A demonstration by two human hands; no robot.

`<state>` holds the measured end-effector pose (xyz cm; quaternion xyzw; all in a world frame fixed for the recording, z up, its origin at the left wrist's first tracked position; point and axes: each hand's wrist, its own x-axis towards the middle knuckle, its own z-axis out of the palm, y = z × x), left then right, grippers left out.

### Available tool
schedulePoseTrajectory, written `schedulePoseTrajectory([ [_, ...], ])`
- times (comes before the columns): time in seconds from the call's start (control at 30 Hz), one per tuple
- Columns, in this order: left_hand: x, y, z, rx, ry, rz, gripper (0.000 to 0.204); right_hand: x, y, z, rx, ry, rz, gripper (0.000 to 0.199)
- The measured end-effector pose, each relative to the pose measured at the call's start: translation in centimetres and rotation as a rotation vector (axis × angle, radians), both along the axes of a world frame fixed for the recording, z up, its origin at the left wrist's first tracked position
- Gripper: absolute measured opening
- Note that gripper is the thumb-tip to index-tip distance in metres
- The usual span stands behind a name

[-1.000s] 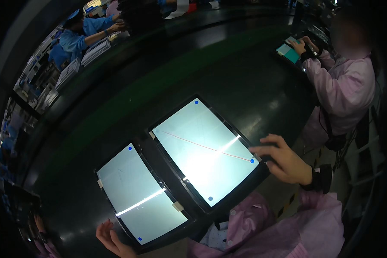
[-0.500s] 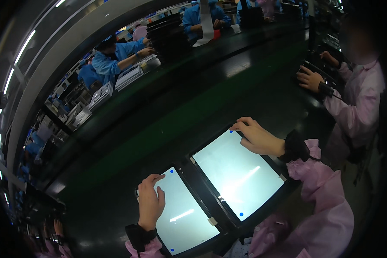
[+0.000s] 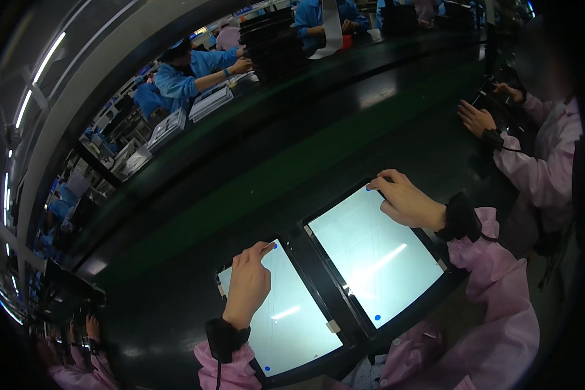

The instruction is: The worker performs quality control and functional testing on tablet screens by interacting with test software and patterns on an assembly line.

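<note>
The right tablet, its screen lit, lies flat on the dark tabletop and serves as the landmark. The left tablet, also lit, lies just to its left, slightly nearer the person. From where I stand, the right hand reaches over the right tablet's far corner, index tip at the right far dot, partly covering it. The left hand, left of the right tablet, extends its index tip to the left far dot. The fingers grasp nothing: index fingers point, the others curl loosely. Whether the tips press the glass or hover cannot be told. Work appears under way at both far dots; the right near dot and left near dot have no finger on them. Faint lines cross both screens; whether either is finished is unclear. Beyond the right tablet, a co-worker in pink is to its right, and a black stack to its left.
</note>
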<state>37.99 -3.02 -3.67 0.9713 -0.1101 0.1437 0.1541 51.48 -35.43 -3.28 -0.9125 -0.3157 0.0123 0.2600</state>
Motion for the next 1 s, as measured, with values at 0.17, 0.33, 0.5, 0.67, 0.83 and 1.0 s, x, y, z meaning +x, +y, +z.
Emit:
schedulePoseTrajectory([
  [0.17, -1.8, -0.4, 0.8, 0.032, -0.006, -0.046, 0.042, -1.7, -0.1, 0.6, 0.016, -0.056, 0.034, 0.038],
  [0.33, -5.4, -0.7, 1.1, 0.025, 0.085, -0.009, 0.041, -5.3, -0.7, 0.8, 0.007, -0.069, 0.077, 0.036],
  [0.5, -9.8, -1.4, 1.4, -0.003, 0.133, 0.034, 0.048, -9.7, -1.4, 0.7, 0.007, -0.162, 0.184, 0.035],
  [0.67, -14.6, -1.7, 1.1, -0.004, 0.225, 0.115, 0.043, -13.4, -1.4, 1.4, 0.018, -0.060, 0.225, 0.040],
  [0.83, -18.6, -2.5, 1.8, 0.029, 0.206, 0.166, 0.037, -14.2, -1.5, 2.1, -0.030, -0.075, 0.350, 0.043],
  [1.0, -17.2, -2.6, 0.0, -0.076, 0.179, 0.160, 0.053, -7.6, -2.5, 1.5, 0.119, -0.018, 0.098, 0.043],
])
